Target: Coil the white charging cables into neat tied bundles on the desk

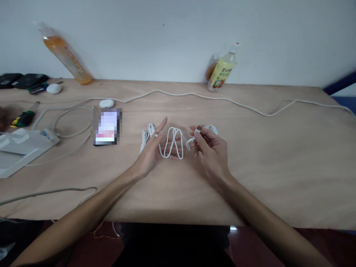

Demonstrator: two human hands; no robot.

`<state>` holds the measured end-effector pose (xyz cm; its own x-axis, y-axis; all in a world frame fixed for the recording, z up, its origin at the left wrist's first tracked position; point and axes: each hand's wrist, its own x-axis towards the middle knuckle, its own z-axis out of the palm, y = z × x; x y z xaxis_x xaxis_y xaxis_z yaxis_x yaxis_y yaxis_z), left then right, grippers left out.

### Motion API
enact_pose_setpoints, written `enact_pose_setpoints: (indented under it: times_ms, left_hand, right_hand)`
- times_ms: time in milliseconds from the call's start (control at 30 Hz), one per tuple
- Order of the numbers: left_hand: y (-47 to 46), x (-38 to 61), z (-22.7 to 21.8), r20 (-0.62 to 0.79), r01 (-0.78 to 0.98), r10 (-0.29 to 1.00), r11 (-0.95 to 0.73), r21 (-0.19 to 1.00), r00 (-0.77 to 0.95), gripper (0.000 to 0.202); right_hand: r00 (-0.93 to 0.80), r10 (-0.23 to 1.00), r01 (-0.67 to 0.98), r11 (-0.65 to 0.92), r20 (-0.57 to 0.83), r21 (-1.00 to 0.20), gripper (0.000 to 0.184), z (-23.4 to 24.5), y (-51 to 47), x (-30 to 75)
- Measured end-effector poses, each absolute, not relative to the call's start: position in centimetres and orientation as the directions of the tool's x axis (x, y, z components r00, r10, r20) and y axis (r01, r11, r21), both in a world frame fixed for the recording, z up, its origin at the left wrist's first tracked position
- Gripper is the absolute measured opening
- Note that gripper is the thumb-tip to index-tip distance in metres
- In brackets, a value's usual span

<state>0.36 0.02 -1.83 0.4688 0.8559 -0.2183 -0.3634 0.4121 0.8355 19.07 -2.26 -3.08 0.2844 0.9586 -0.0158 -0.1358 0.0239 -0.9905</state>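
A white USB cable [182, 144] hangs in loose crossing loops in front of the fingers of my left hand [151, 150]. That hand is open, its thumb pointing up and its fingers stretched out to the right behind the loops. My right hand [213, 152] is closed on the cable's USB plug [198, 129], pinched between thumb and forefinger with the metal end facing up. Just left of my left hand lies a coiled white cable [144, 139]. Another white coil [211, 128] sits behind my right hand, partly hidden by it.
A phone [107, 127] and a white earbud case [106, 103] lie to the left. Further left are a screwdriver [23, 118] and a white bag [25, 148]. Drink bottles [69, 61] [222, 70] stand against the wall. A long white cord [191, 94] crosses the table's back.
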Motion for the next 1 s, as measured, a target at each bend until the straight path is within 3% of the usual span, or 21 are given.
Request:
enact_pose_setpoints:
  times_ms: [233,433,667,1000]
  left_hand:
    - [-0.1,0.4,-1.8,-0.200,-0.323,0.855,0.383,0.865,0.479,0.076]
    - [-0.3,0.2,-1.3,-0.210,-0.310,0.794,0.445,0.840,0.571,0.080]
    - [-0.6,-0.1,-0.9,-0.113,-0.343,0.718,0.457,0.821,0.687,0.071]
    - [-0.9,0.0,-1.6,-0.110,-0.337,0.687,0.482,0.809,0.719,0.081]
  right_hand:
    - [0.194,0.967,-0.296,-0.103,-0.165,-0.950,0.033,-2.9,-2.0,19.2]
    - [0.120,0.981,-0.277,-0.112,-0.150,-0.954,0.036,-2.4,-2.3,18.9]
    - [0.053,0.994,-0.270,-0.083,-0.101,-0.959,0.030,-1.9,-2.9,19.0]
    - [-0.087,0.992,-0.326,-0.111,-0.087,-0.939,0.029,-1.6,-3.7,18.6]
